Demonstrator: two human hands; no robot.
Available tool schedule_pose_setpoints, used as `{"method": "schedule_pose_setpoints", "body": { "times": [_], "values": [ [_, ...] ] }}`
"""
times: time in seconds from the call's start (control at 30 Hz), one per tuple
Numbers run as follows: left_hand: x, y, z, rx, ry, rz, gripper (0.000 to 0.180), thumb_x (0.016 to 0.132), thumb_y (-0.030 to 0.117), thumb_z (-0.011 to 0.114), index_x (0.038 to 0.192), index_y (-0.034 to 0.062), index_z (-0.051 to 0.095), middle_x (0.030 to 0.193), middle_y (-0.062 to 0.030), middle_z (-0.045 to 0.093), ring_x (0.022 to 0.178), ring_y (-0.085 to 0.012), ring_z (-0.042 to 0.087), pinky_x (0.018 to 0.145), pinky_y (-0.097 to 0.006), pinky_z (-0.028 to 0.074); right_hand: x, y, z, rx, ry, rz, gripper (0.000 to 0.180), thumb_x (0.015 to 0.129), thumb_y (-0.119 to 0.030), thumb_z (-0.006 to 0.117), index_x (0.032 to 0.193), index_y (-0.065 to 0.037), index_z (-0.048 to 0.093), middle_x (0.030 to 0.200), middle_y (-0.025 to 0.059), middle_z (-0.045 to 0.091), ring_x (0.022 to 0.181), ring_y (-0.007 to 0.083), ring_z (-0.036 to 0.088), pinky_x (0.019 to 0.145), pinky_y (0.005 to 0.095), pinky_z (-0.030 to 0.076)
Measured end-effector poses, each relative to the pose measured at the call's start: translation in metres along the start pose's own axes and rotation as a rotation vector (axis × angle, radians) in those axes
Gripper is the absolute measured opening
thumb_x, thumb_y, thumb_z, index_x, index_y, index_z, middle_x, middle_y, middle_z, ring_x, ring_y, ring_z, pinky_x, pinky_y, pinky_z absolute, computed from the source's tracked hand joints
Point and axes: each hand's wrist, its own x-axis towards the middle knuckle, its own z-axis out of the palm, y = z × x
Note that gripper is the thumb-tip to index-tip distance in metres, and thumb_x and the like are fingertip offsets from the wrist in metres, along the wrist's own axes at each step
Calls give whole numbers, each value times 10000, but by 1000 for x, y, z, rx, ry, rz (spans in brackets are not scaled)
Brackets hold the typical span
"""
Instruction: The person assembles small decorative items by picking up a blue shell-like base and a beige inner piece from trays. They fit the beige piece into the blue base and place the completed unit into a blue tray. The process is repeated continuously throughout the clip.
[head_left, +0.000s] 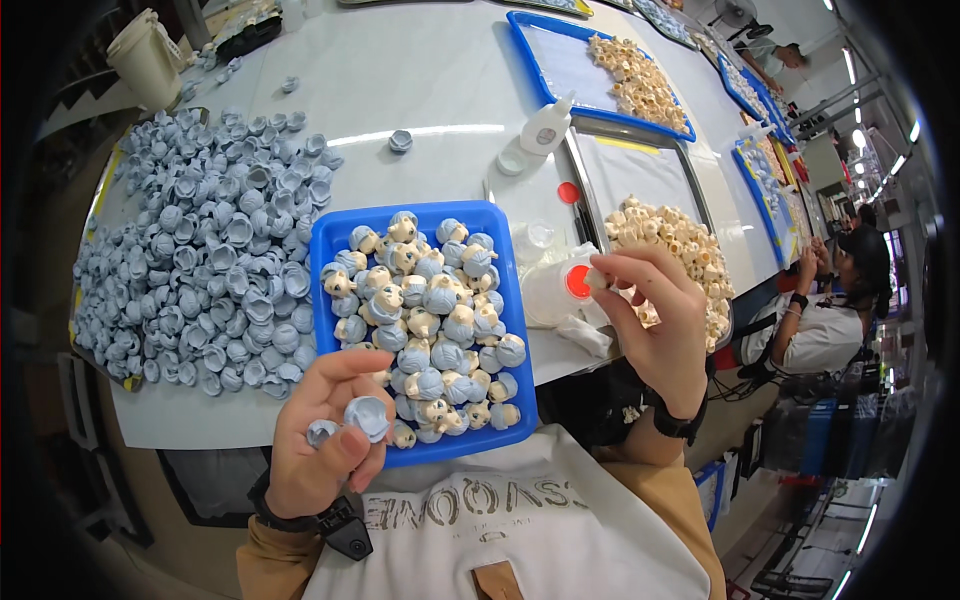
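Left hand holds blue cap — right hand raised.

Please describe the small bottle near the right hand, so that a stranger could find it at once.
Start at the blue tray of small heads. Just right of it, before the right hand, stands a milky squeeze bottle. Its round red cap distinguishes it.

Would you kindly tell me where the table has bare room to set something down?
Bare white table lies beyond the blue tray, between the grey-blue shell pile and the far blue tray. It is crowded around the glue bottles and the metal tray.
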Motion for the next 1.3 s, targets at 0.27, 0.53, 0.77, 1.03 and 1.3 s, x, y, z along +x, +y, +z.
{"method": "schedule_pose_setpoints", "body": {
  "times": [0.27,0.53,0.77,1.03,1.3],
  "values": [
    [9,6,9,304,-375,-235,215,881,147,575,1033,-4,586,944,-72,593,814,-127,561,688,-247,455,-14,-44,18,576,-296,-570,141,794,-50,630,916,-1,681,998,171,610,713,206,601,596,277,488],
    [7,-3,5,295,-313,-87,222,860,117,592,1045,-3,569,909,-74,589,801,-118,561,702,-254,456,-17,-69,36,641,-92,-436,258,664,12,741,914,-15,683,933,140,615,722,209,581,620,276,465],
    [4,1,6,292,-305,-56,298,858,124,614,1097,-19,509,908,-64,581,831,-111,564,706,-247,451,-22,-67,47,774,-7,-259,286,649,47,711,929,6,669,898,139,634,725,221,606,634,288,470],
    [-4,-3,0,53,-152,-91,411,869,245,613,1129,-30,451,833,-83,586,700,-75,549,701,-206,441,3,-14,-5,51,2,-4,255,697,64,643,931,-34,667,869,100,615,780,243,609,647,304,492],
    [-1,-1,1,134,-47,-24,414,891,285,543,1113,-64,534,825,-114,607,476,-47,476,577,-192,440,6,0,10,-56,-14,-48,233,688,61,638,900,-33,667,861,75,621,786,243,565,675,328,465]
  ]
}}
